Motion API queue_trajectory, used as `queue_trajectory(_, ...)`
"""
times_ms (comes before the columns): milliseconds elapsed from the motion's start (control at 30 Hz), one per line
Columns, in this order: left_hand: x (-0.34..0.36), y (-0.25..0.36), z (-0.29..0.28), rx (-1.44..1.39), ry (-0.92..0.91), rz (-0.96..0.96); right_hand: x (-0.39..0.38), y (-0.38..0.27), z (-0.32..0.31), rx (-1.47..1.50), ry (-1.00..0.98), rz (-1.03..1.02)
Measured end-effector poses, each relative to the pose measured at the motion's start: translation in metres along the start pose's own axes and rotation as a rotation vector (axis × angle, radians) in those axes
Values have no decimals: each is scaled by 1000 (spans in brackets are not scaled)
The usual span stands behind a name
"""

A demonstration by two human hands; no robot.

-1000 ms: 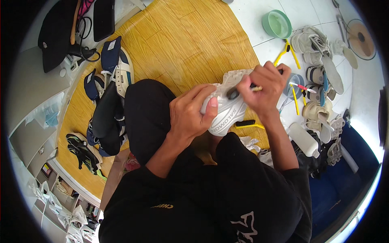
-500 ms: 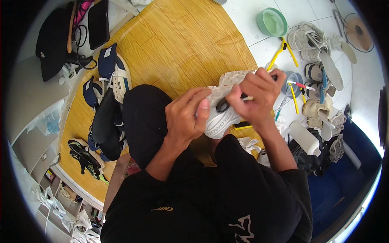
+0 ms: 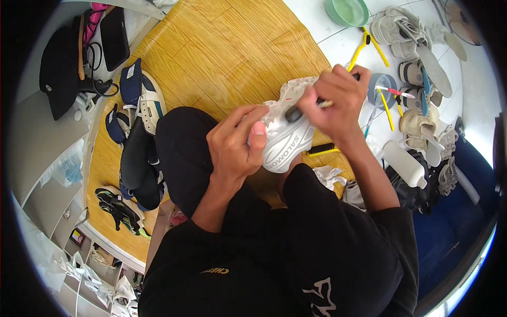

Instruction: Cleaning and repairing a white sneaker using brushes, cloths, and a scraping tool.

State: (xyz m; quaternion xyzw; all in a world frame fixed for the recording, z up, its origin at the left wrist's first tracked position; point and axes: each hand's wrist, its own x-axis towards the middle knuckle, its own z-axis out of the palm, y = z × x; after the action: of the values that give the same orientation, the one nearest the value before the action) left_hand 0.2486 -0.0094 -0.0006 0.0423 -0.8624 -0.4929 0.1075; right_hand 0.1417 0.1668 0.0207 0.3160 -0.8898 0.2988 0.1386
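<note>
A white sneaker is tilted above my lap with its lugged sole turned up. My left hand grips the near left side of it, thumb on the sidewall and fingers around the sole edge. In my closed right hand is a black brush with a rounded dark end resting at the sole's edge. Much of the brush is hidden by my fingers, and its bristles cannot be made out. A yellow-handled brush with black bristles lies just beyond the shoe, next to a crumpled white tissue.
On the right are a grey cup with brushes, a green bowl, a white bottle and several shoes. More shoes sit left of my knee on the wood-patterned mat. A black cap and phone lie upper left.
The view has shifted slightly. My right hand and the brush have moved a little up and left over the sole. Both hands keep their hold, and the shoe is tilted slightly differently.
</note>
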Motion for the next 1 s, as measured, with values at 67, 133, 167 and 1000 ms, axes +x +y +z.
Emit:
queue_trajectory(67, 2, 2, 1, -1, -6, -9, 2, 11, 1, -121, -16, 31)
queue_trajectory(133, 1, 1, -2, 2, -14, -24, 0, -7, -2, -68, -14, 31)
queue_trajectory(167, 2, 1, -2, 14, -16, -14, 2, -16, -5, -41, -14, 4)
queue_trajectory(1000, 4, -18, -8, -112, -38, -113, -12, 112, -58, -349, -18, 329)
